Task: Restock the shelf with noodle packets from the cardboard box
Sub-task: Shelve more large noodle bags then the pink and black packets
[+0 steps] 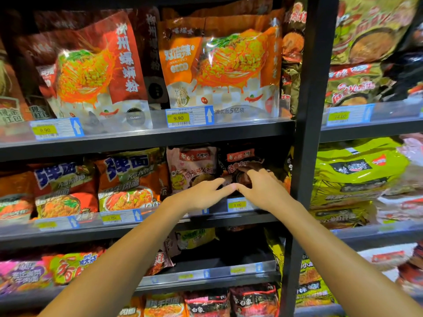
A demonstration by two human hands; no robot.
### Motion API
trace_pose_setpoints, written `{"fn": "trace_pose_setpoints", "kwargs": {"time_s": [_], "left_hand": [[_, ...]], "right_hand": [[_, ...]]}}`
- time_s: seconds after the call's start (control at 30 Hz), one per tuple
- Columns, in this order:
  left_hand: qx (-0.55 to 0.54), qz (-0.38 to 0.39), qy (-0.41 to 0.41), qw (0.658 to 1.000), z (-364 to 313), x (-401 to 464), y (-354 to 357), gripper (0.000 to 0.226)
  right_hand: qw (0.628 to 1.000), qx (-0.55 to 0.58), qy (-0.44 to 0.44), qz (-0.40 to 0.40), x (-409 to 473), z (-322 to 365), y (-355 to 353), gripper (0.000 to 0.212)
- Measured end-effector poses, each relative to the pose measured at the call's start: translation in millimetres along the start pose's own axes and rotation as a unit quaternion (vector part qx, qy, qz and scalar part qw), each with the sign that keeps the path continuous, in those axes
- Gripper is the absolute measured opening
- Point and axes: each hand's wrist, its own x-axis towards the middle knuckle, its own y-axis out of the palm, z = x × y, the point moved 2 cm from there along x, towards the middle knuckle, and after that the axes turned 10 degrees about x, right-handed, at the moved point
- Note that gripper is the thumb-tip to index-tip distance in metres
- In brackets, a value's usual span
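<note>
Shop shelf full of noodle packets.
Both hands meet at the middle shelf: the left hand lies flat and relaxed, the right hand touches the dark noodle packet standing upright just behind it.

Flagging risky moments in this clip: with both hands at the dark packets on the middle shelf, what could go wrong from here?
1. The right hand presses on the black noodle packet, which looks crumpled; pushing harder may crush the noodles.
2. The left hand reaches past the pink noodle packet, which could tip forward over the low clear shelf rail.
3. Either wrist could knock the 3.00 price tag loose.
</note>
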Motion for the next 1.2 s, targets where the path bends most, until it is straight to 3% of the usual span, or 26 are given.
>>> {"fn": "trace_pose_setpoints", "kwargs": {"time_s": [0.17, 0.33, 0.67, 0.87, 1.2], "left_hand": [[-0.116, -0.024, -0.024, 0.993, 5.3, 7.2, -3.4, 0.092], [-0.237, -0.040, -0.004, 0.971, 12.8, 8.9, -4.1, 0.061], [-0.076, -0.025, -0.048, 0.996, 18.2, 19.1, -7.3, 0.067], [-0.049, -0.074, -0.043, 0.995, 17.0, 2.2, -9.1, 0.058], [0.029, -0.155, 0.080, 0.984, 26.0, -50.9, 1.4, 0.060]], "right_hand": [[0.999, 0.029, 0.038, 0.017, 2.0, -7.2, 2.9, 0.060], [0.998, 0.033, 0.028, 0.035, 4.7, -8.6, 3.4, 0.067], [0.997, -0.002, 0.039, 0.066, 15.9, 6.5, 6.5, 0.048], [0.997, -0.029, 0.033, 0.067, 9.7, 6.1, 1.3, 0.070], [0.995, 0.021, -0.088, -0.039, -31.1, -4.9, -6.5, 0.067]]}}
